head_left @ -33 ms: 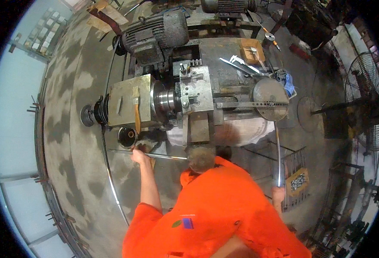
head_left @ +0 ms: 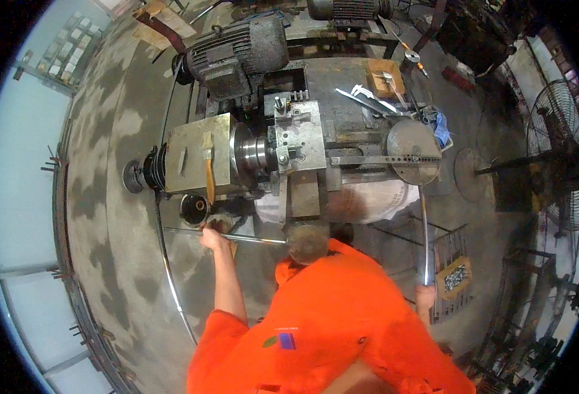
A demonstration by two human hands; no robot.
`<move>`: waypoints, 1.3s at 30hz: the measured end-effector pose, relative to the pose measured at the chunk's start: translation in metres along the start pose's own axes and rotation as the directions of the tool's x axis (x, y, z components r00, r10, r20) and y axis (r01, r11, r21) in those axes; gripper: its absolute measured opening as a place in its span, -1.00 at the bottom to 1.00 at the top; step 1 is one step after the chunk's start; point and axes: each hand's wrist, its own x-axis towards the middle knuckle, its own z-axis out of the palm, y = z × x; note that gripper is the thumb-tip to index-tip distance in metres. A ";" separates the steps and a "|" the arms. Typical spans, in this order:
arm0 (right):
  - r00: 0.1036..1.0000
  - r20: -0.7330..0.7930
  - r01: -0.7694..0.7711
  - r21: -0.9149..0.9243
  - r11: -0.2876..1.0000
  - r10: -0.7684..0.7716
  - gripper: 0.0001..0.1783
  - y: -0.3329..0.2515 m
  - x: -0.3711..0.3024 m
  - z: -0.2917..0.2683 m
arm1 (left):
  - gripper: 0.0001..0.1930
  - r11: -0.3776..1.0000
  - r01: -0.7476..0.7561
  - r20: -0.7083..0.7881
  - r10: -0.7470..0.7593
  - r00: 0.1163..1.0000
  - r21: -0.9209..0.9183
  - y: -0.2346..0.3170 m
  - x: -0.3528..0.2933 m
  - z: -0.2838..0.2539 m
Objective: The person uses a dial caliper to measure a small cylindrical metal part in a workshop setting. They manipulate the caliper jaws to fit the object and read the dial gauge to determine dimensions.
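My left hand [head_left: 213,238] is closed on a shiny metal rod [head_left: 253,239], below the machine's left end. The rod runs from left of the hand toward a round knob-like part [head_left: 308,245] by my chest. At the right, my right hand [head_left: 425,297] is wrapped round the lower end of a long metal lever [head_left: 425,240], which reaches up to a round metal disc [head_left: 413,151]. Between them stands a lathe-like machine with a steel spindle [head_left: 253,154] and a bolted tool block [head_left: 309,134]. A brush [head_left: 209,169] lies on its headstock cover [head_left: 188,154].
A dark cup-shaped part [head_left: 194,209] sits near my left hand. White calipers [head_left: 368,97] and a cardboard box [head_left: 386,77] lie on the machine's far right. Beside my right hand is a tray of small metal parts [head_left: 455,278]. A motor [head_left: 240,56] stands behind; a fan [head_left: 558,131] is at right.
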 end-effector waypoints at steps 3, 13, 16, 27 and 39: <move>0.998 0.070 -0.003 0.048 0.999 -0.001 -0.61 -0.012 -0.010 -0.013 | -0.80 1.000 0.004 -0.002 -0.004 1.000 -0.016 0.006 -0.010 0.002; 0.999 0.033 0.034 -0.017 0.999 -0.034 -0.63 0.008 0.000 0.009 | -0.84 0.999 -0.031 0.053 0.032 0.998 -0.020 0.000 -0.001 -0.001; 0.986 0.163 -0.035 0.037 0.999 0.029 -0.60 -0.015 -0.011 -0.014 | -0.84 0.999 -0.049 0.050 0.049 0.998 -0.006 -0.002 0.003 -0.003; 0.990 0.099 0.099 0.002 0.995 -0.099 -0.59 0.020 0.000 0.019 | -0.84 1.000 -0.015 0.053 0.016 0.998 -0.015 0.000 0.001 -0.002; 0.994 0.109 -0.002 0.140 0.990 -0.014 -0.63 0.000 -0.018 0.009 | -0.84 0.999 -0.003 0.046 0.005 0.999 -0.054 0.002 -0.001 -0.001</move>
